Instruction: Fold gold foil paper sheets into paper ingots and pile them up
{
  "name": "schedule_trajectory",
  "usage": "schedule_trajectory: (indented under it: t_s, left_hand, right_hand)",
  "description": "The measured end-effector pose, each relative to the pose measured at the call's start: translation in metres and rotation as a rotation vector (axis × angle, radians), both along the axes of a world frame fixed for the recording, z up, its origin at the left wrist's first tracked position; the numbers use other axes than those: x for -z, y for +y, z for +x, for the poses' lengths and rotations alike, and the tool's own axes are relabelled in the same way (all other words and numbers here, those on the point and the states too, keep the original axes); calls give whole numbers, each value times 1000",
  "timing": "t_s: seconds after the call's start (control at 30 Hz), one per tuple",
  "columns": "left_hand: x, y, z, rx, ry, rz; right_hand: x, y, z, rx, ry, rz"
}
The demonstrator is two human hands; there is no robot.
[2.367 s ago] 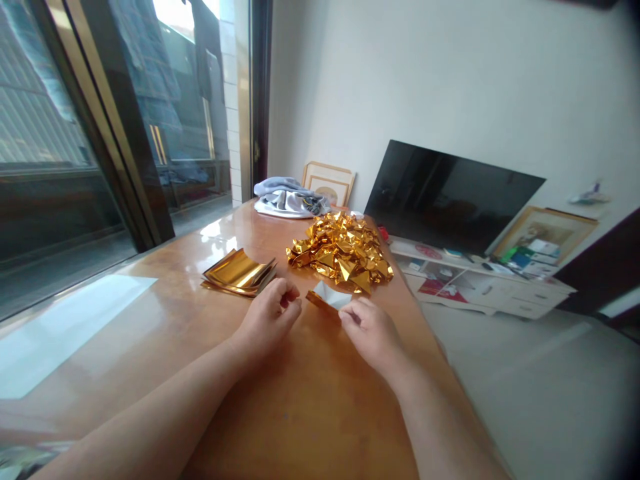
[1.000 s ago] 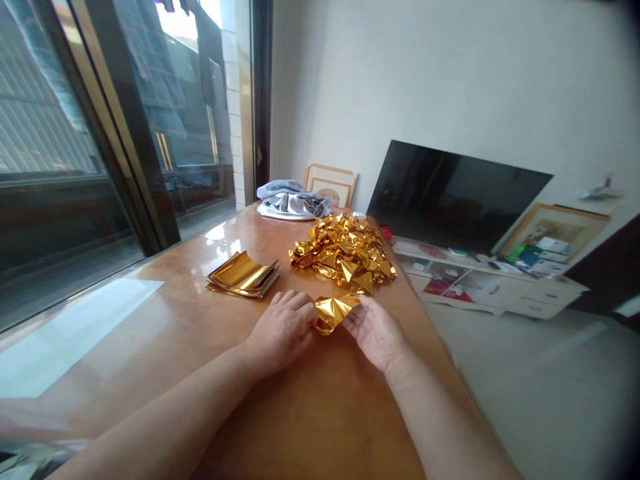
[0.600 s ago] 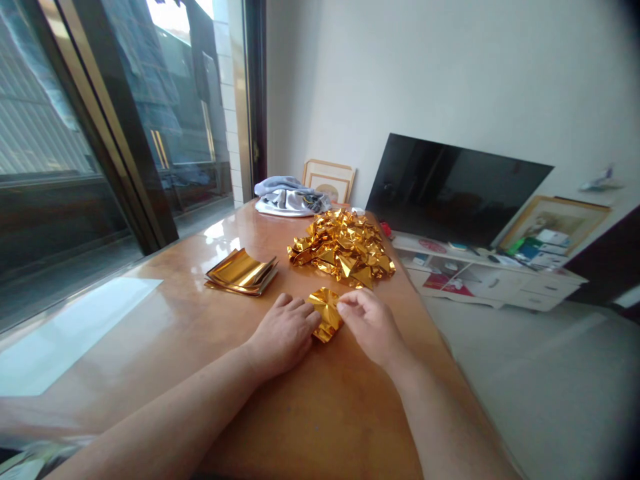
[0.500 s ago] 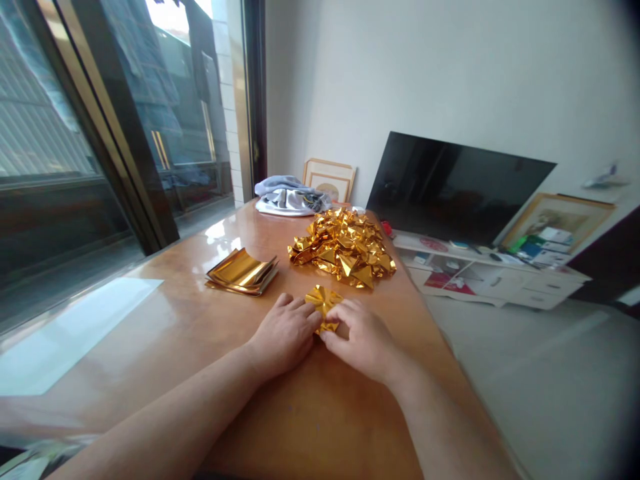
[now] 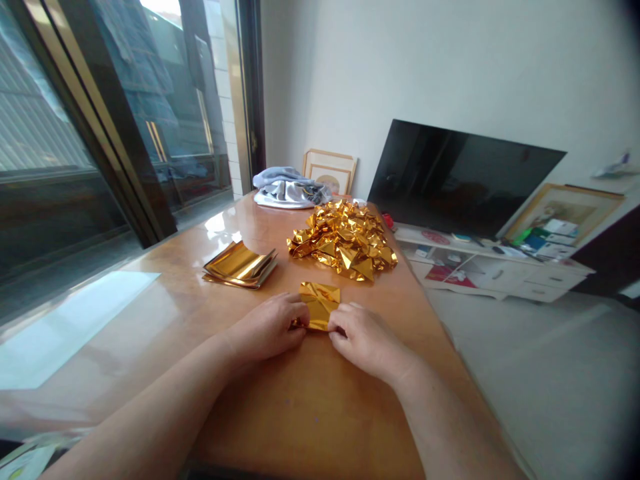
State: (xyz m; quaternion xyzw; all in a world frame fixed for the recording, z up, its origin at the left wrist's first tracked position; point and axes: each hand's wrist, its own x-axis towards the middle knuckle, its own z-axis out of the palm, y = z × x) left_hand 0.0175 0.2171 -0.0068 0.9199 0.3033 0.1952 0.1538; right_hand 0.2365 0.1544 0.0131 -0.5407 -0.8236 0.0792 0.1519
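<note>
A square of gold foil paper [image 5: 320, 301] with crease lines lies on the wooden table between my hands. My left hand [image 5: 277, 321] pinches its near left corner, fingers curled. At the near right corner my right hand [image 5: 361, 333] is closed on the paper's edge, thumb below the fingers. Just beyond lies a heap of folded gold paper pieces [image 5: 350, 243]. To the left of the heap rests a stack of flat gold foil sheets [image 5: 241, 265], curling up at the sides.
The glossy wooden table [image 5: 300, 413] has its right edge beside my right forearm. A pale sheet [image 5: 75, 327] lies at the left. Bundled cloth [image 5: 287, 189] sits at the far end. Beyond are a television [image 5: 463, 180] and a white cabinet [image 5: 520, 277].
My hands have moved apart to the two near corners of the gold paper. The sheet now shows more of its surface and looks squarer. The view has shifted slightly.
</note>
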Motion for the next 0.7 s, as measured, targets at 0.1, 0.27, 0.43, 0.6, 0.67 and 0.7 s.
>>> schedule_trajectory:
  t_s: [0.1,0.27,0.43,0.6,0.67,0.7]
  left_hand:
    - [0,2,-5,32,-10,-24]
    - [-4,2,-4,3,4,-29]
    - [-6,3,-6,-73,7,-64]
    - [3,11,-6,-131,-27,-137]
    - [7,14,-6,-159,-34,-160]
    - [9,15,-6,-168,-35,-170]
  right_hand:
    - [-1,-1,-1,20,31,-12]
    - [3,2,0,38,77,-48]
    - [13,11,4,73,135,-49]
    - [23,18,7,172,200,-84]
    - [24,20,8,191,217,-96]
    - [25,21,8,196,220,-107]
